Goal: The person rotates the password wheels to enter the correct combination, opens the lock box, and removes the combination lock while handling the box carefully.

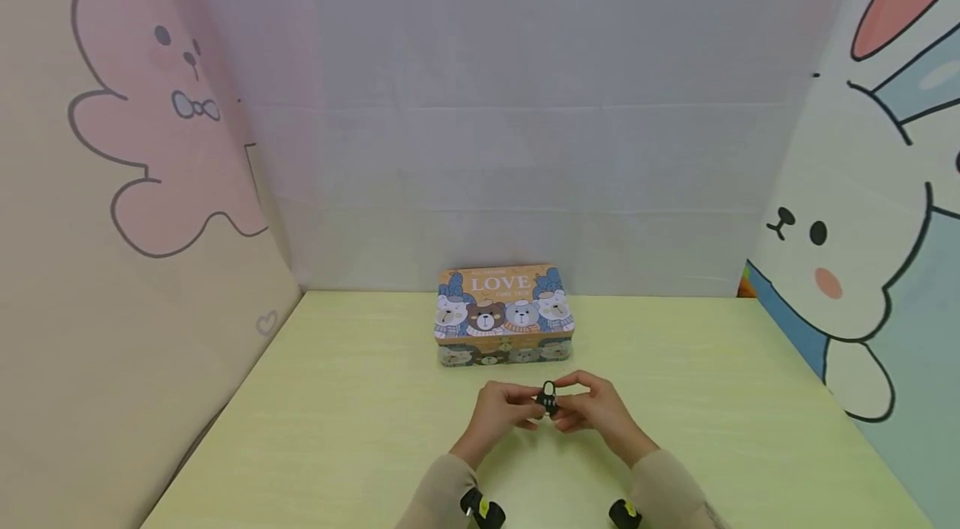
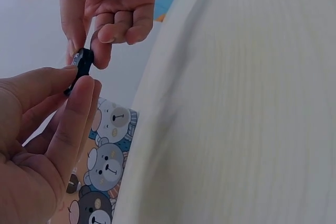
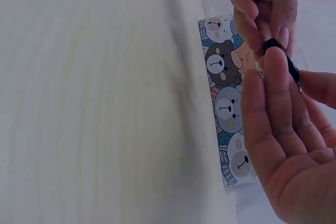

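A small black combination padlock (image 1: 548, 404) is held up between both hands, a little above the table. My left hand (image 1: 501, 414) pinches it from the left with thumb and fingers, and my right hand (image 1: 597, 412) pinches it from the right. In the head view its shackle loop points up and away from me. Pale number dials show on the padlock (image 2: 81, 65) in the left wrist view. Fingers hide much of the padlock (image 3: 291, 69) in the right wrist view. Whether the shackle is locked I cannot tell.
Behind the hands lies a closed tin box (image 1: 504, 316) with cartoon bears and the word LOVE on its lid. The pale yellow table (image 1: 337, 429) runs back to a white cloth backdrop (image 1: 517, 129). Printed cloths hang at both sides.
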`<state>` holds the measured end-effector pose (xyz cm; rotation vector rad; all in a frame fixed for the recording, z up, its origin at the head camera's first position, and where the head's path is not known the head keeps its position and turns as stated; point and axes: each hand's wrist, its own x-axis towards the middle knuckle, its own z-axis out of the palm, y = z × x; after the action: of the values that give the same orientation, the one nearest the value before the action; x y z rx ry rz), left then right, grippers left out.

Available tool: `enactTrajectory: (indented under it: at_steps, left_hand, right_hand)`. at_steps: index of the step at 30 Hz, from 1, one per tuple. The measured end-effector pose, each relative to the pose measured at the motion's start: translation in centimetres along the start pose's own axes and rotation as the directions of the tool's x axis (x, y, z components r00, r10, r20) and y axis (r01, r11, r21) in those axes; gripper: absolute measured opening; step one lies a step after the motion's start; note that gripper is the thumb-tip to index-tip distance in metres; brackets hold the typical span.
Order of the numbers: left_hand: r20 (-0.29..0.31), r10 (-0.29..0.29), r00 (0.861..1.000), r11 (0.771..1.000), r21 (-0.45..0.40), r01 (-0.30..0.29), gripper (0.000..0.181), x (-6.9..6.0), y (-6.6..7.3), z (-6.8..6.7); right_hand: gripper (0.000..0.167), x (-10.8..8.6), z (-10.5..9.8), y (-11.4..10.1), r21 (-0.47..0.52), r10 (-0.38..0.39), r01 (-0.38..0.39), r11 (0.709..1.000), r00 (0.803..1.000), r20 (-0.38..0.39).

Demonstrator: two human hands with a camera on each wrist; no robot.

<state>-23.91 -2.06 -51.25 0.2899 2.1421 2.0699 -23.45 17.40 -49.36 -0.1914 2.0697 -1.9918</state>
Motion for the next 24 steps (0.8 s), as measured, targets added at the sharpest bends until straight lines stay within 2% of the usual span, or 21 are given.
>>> enactTrajectory:
  at_steps: [7,12,19,24]
  left_hand:
    - [0.046,-0.023,0.999,1.0,0.013,0.023,0.023,-0.7,0.6,0.7]
    - [0.081,-0.035,0.996,0.997,0.066,0.029,0.024,-1.2,0.9,1.2]
    - [0.105,-0.062,0.993,0.992,0.112,0.05,0.025,-1.7,0.6,1.9]
    - [0.118,-0.061,0.991,0.99,0.136,0.044,0.021,-2.1,0.4,2.4]
  right_hand:
    - [0.035,-0.9,-0.8,0.4,0.027,0.03,-0.031,0.999,0.998,0.051]
    - [0.035,-1.5,-1.3,0.8,0.03,0.045,-0.047,0.998,0.997,0.07]
    - [0.034,-2.5,-2.0,1.2,0.039,0.077,-0.081,0.996,0.992,0.101]
    - [0.029,-3.2,-2.4,1.5,0.036,0.083,-0.089,0.995,0.987,0.138]
